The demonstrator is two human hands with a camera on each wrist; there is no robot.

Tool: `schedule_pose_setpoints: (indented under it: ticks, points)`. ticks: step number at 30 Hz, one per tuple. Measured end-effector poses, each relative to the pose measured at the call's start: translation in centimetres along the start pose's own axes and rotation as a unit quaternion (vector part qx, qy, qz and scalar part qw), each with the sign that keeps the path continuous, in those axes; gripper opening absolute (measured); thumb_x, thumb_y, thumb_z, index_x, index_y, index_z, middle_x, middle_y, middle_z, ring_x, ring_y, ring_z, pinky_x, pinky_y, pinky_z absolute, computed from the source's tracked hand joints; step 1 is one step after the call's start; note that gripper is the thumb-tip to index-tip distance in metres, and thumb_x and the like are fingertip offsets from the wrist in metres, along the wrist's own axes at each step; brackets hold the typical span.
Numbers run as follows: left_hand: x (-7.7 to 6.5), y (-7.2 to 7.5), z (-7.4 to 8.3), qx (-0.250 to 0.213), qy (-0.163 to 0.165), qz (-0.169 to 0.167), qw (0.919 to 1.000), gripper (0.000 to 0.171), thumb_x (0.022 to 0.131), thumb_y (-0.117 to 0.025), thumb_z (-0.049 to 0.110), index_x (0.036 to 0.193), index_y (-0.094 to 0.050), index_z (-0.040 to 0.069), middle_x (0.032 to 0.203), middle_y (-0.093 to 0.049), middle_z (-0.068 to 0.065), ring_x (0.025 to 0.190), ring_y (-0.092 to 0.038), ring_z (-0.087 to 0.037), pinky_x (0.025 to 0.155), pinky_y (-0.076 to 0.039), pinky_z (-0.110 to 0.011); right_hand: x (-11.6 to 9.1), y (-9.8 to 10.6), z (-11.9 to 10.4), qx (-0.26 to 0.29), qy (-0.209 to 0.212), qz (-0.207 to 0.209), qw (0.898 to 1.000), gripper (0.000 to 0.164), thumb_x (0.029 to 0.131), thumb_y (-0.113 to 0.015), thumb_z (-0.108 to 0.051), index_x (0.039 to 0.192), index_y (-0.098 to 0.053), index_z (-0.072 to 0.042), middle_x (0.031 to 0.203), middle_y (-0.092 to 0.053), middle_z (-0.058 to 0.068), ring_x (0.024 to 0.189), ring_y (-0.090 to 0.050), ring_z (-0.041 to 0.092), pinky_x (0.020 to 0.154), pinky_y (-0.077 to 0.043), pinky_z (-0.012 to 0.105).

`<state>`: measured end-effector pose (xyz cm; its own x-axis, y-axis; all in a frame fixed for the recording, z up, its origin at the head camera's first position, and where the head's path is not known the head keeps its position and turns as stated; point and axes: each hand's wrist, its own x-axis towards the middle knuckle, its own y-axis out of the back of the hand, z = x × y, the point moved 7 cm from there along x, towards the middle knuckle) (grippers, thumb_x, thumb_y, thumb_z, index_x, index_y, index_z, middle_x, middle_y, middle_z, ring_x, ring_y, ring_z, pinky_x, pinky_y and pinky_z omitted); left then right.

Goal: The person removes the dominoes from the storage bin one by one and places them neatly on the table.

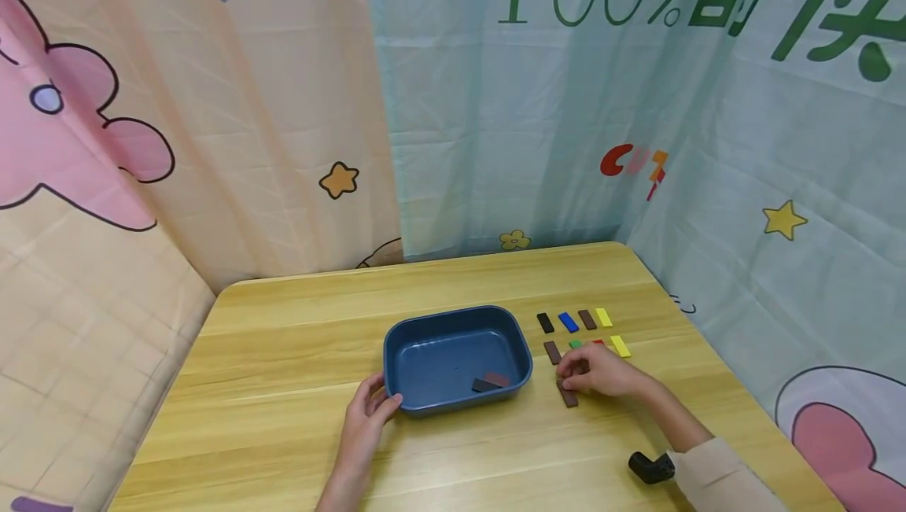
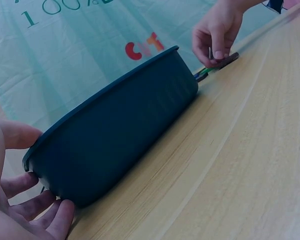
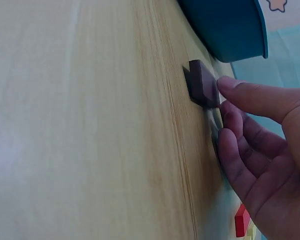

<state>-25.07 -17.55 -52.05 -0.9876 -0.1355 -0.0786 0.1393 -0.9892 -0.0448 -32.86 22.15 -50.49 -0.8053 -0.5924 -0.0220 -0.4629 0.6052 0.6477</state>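
Observation:
A dark blue plastic basin [image 1: 453, 406] stands on the table, with a black block [image 1: 485, 385] and a brown block [image 1: 498, 379] lying inside it. My left hand [image 1: 366, 415] grips its near left corner; in the left wrist view the thumb is at the rim and the fingers are against the outer wall. To the right of the basin, my right hand [image 1: 602, 370] pinches one end of a flat brown block [image 3: 204, 85] between thumb and fingers. This block lies low over the wood, casting a shadow beside it. Another brown block [image 1: 552, 352] lies just beyond that hand.
Small flat blocks lie in two rows beyond my right hand, among them a black block [image 1: 545, 322], a blue block [image 1: 569, 322] and a yellow block [image 1: 620, 346]. A red block [image 3: 242, 220] is partly hidden. Printed curtains [image 1: 495, 142] hang around the wooden table [image 1: 283, 386].

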Motion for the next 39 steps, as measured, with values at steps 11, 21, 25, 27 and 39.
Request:
schedule_pose_setpoints:
  ticks: [11,21,25,27,39]
  points:
    - [0.3,0.0,-0.3,-0.012,0.006,-0.006,0.9999,0.052,0.099,-0.067,0.007,0.146,-0.046,-0.006,0.149,-0.046,-0.027,0.135,-0.049,-0.04,0.089,-0.051,-0.021,0.6,-0.1,-1.5,-0.03,0.0,0.02,0.999,0.011,0.095,-0.077,-0.011,0.105,-0.074,-0.007,0.092,-0.067,-0.007,0.082,-0.061,0.012,0.075,-0.054,0.028]
    - [0.4,-0.3,0.0,-0.023,0.004,-0.012,0.9997,0.052,0.1,-0.066,0.005,0.146,-0.045,-0.006,0.15,-0.045,-0.026,0.137,-0.048,-0.039,0.09,-0.051,-0.021,2.1,0.6,-3.5,-0.043,0.03,0.017,0.998,0.012,0.094,-0.075,-0.006,0.105,-0.073,-0.002,0.088,-0.066,-0.007,0.078,-0.06,0.01,0.072,-0.054,0.027]
    - [0.4,-0.3,0.0,-0.022,0.002,-0.012,0.9997,0.052,0.1,-0.066,0.005,0.147,-0.045,-0.006,0.15,-0.045,-0.026,0.137,-0.048,-0.039,0.091,-0.051,-0.021,2.7,1.0,-4.6,-0.038,0.058,0.025,0.997,0.011,0.095,-0.074,-0.003,0.105,-0.073,0.0,0.087,-0.067,-0.006,0.076,-0.06,0.011,0.07,-0.055,0.028]
    - [0.4,-0.2,-0.1,-0.02,0.002,-0.01,0.9997,0.053,0.1,-0.066,0.006,0.147,-0.045,-0.006,0.15,-0.045,-0.026,0.137,-0.048,-0.039,0.091,-0.051,-0.021,3.1,1.1,-5.2,-0.034,0.068,0.028,0.997,0.011,0.095,-0.074,-0.004,0.105,-0.073,0.0,0.087,-0.067,-0.006,0.076,-0.061,0.011,0.069,-0.055,0.029]
    - [0.2,0.0,-0.3,-0.012,0.004,-0.009,0.9999,0.054,0.101,-0.066,0.007,0.149,-0.044,-0.004,0.15,-0.045,-0.025,0.136,-0.048,-0.039,0.09,-0.051,-0.021,5.9,1.1,-8.8,-0.053,0.099,0.02,0.994,0.014,0.097,-0.074,-0.01,0.107,-0.074,-0.001,0.088,-0.067,-0.009,0.075,-0.062,0.009,0.069,-0.056,0.029]
